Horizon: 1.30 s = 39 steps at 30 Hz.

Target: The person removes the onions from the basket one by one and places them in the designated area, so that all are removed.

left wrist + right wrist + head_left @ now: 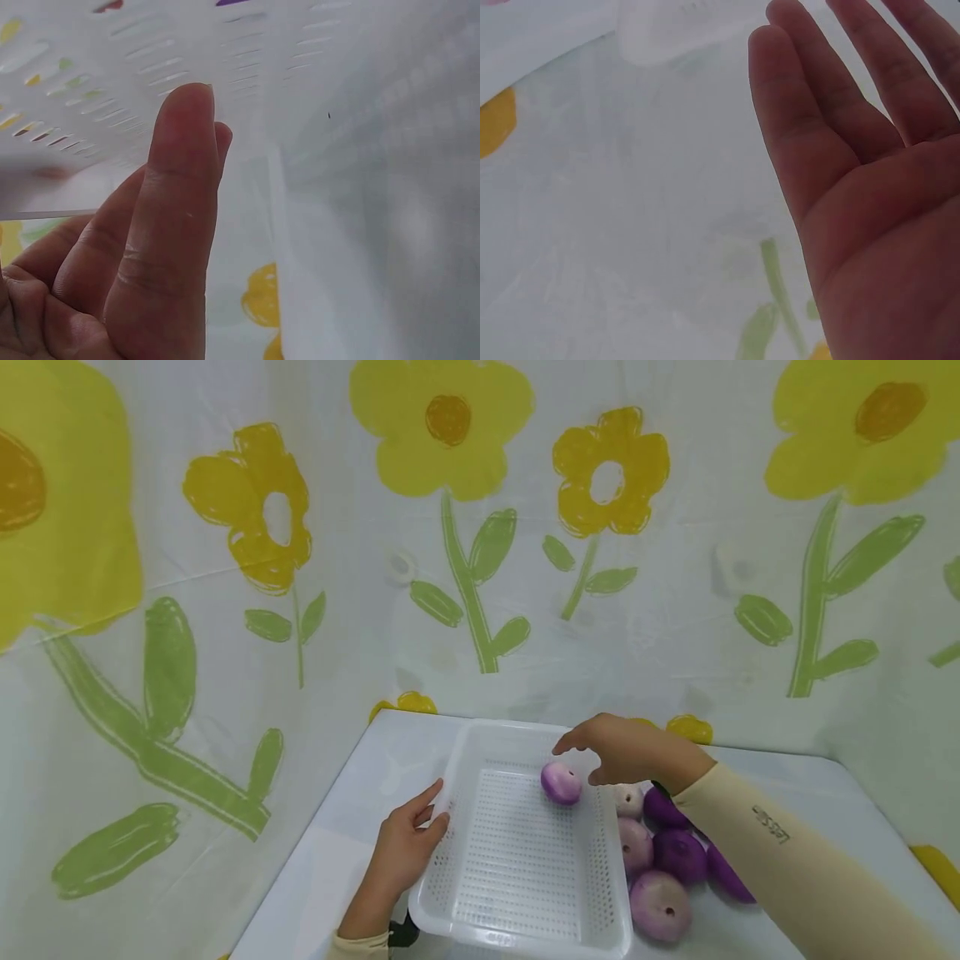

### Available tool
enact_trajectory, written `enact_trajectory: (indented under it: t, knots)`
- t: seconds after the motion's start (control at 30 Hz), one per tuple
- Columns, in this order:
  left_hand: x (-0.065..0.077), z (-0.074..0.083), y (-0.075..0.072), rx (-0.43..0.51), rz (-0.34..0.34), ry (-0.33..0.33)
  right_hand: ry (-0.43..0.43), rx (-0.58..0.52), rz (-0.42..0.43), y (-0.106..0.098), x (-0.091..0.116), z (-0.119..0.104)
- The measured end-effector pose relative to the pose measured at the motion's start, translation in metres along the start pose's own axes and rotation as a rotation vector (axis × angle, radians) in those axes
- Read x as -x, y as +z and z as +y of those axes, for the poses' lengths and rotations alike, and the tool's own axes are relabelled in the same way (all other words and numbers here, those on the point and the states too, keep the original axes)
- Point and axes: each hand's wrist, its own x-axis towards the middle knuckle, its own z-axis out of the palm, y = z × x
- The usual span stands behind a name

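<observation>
My left hand [408, 843] grips the left rim of a white perforated plastic basket [461, 752], its thumb by the rim. In the left wrist view, the fingers [176, 195] lie close to the slotted basket wall. Over the basket's far right side, my right hand [626, 752] has its thumb and fingers spread apart, holding nothing. Just below and left of those fingertips is a purple onion [561, 783], inside the basket's outline. The right wrist view shows the bare palm with straight fingers [791, 97].
Several more onions, pale pink [660, 906] and dark purple [679, 856], lie on the white table [810, 810] against the basket's right side, partly under my right forearm. A flower-printed curtain [675, 602] hangs behind the table and on its left.
</observation>
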Motion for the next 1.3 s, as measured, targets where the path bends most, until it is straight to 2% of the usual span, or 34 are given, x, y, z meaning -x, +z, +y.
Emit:
enact_trajectory:
  t: [0.13, 0.27, 0.47, 0.63, 0.83, 1.3]
  knots:
    - [-0.001, -0.003, -0.001, 0.015, -0.011, -0.001, -0.003, 0.034, -0.043, 0.005, -0.025, -0.003]
    - [-0.002, -0.006, -0.001, 0.032, -0.016, 0.005, -0.028, 0.095, -0.048, 0.008, -0.044, -0.010]
    - [-0.002, -0.006, -0.001, 0.038, -0.012, 0.015, 0.084, 0.184, -0.113, 0.012, -0.067, -0.018]
    - [-0.001, -0.006, -0.002, 0.031, -0.015, 0.019, 0.105, 0.302, -0.162, 0.027, -0.083, -0.022]
    - [0.001, -0.007, -0.003, 0.023, -0.034, 0.011, 0.099, 0.405, -0.214, 0.043, -0.088, -0.027]
    - [-0.002, -0.004, -0.002, 0.012, -0.022, 0.011, 0.117, 0.414, -0.215, 0.050, -0.088, -0.021]
